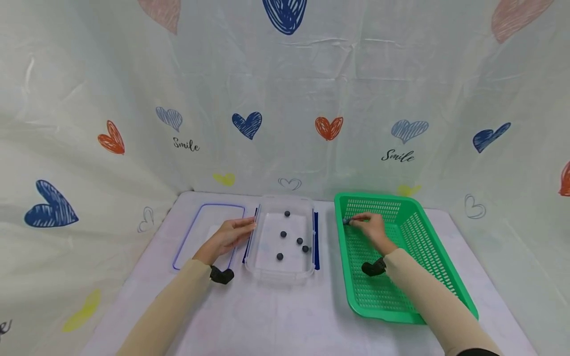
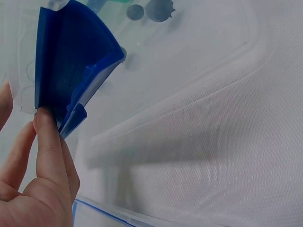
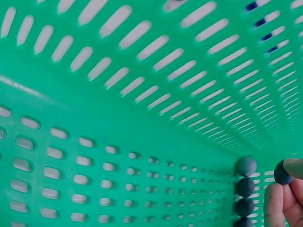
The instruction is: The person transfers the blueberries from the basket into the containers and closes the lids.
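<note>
- The right hand (image 1: 371, 228) is inside the green basket (image 1: 441, 277), near its far left corner, pinching a small dark ball (image 3: 282, 172) between thumb and fingertips.
- Four more dark balls (image 3: 245, 187) sit in a row against the basket's wall just beside the held one, seen in the right wrist view.
- The ball looks light, hard and smooth, so it would likely roll or slip easily; a fingertip pinch across its widest part seems the surest hold.
- The left hand (image 1: 229, 236) lies with straight fingers against the left side of the clear box (image 1: 267, 269); its fingertips (image 2: 46, 124) touch the blue latch (image 2: 71, 71) there, not curled round anything.
- Five loose balls (image 1: 283, 234) lie spread over the floor of the clear box.
- The box's lid (image 1: 187, 247), clear with a blue rim, lies flat on the table (image 1: 276, 316) to the left, under the left wrist.
- Edges: the basket's slotted walls rise steeply round the right hand, and the corner is tight; the box's low rim and its second blue latch (image 1: 316, 240) stand between basket and box.
- Open room: the way up out of the basket is free, and a bare strip of table separates basket from box.
</note>
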A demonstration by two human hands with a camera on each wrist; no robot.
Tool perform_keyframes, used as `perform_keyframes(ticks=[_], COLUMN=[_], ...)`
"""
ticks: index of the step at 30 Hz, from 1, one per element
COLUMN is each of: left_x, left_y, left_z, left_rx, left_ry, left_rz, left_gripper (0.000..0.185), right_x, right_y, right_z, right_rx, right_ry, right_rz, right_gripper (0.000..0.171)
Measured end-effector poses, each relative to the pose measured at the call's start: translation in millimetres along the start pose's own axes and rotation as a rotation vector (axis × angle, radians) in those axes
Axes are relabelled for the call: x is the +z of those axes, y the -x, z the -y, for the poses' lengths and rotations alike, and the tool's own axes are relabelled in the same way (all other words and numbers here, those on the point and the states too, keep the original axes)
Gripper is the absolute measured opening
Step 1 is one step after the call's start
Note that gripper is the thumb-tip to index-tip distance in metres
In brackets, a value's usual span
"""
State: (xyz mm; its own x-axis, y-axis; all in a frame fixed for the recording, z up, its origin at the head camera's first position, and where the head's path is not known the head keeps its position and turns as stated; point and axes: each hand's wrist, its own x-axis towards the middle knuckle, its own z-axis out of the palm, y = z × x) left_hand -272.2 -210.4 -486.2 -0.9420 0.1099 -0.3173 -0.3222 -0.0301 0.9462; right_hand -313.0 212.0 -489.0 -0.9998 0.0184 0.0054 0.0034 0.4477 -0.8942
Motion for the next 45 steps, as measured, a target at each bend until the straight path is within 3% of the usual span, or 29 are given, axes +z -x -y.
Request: perform_keyframes(ticks=[21, 45], left_x=[-1.8, -1.4], left_y=[-4.3, -3.3], left_z=[-0.2, -0.4], left_rx=[-0.003, -0.004], left_ry=[-0.012, -0.002], left_rz=[0.008, 0.020], left_gripper=[0.055, 0.054], right_x=[-19, 15], right_y=[13, 21], right_z=[42, 89], right_rx=[-0.023, -0.018], right_ry=[-0.112, -0.184], right_rz=[0.053, 0.153], right_gripper=[0.040, 0.035])
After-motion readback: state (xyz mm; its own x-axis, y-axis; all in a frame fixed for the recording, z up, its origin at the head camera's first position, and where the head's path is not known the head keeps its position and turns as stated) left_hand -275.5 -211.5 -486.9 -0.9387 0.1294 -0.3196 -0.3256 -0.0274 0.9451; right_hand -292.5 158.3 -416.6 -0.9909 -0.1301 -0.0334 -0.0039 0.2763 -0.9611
